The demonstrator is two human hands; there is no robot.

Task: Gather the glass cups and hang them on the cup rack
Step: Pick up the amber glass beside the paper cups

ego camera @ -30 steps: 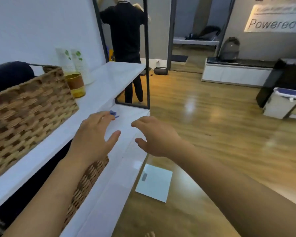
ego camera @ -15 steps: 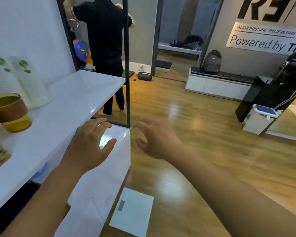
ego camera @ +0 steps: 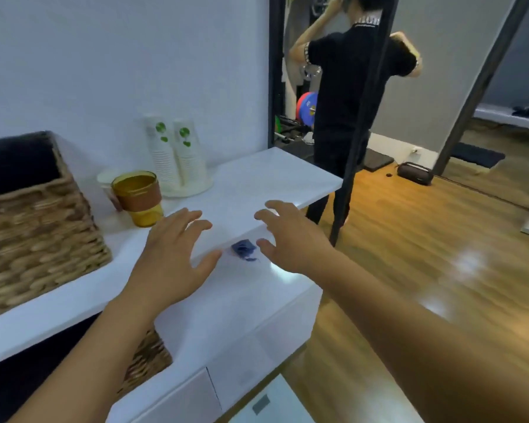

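Head view: our L hand point(ego camera: 171, 254) & R hand point(ego camera: 290, 239) are spread, empty, so we should reach L to the yellow glass cup point(ego camera: 138, 198) near the worktop point(ego camera: 257, 178) back edge & hold its middle.

We see both bare forearms reaching forward from the lower edge. Left hand point(ego camera: 168, 264): palm down, fingers spread and relaxed, thumb out to the right, holding nothing. Right hand point(ego camera: 290, 239): fingers spread, slightly curved, thumb toward the left hand, apparently empty; motion blur softens the fingertips.
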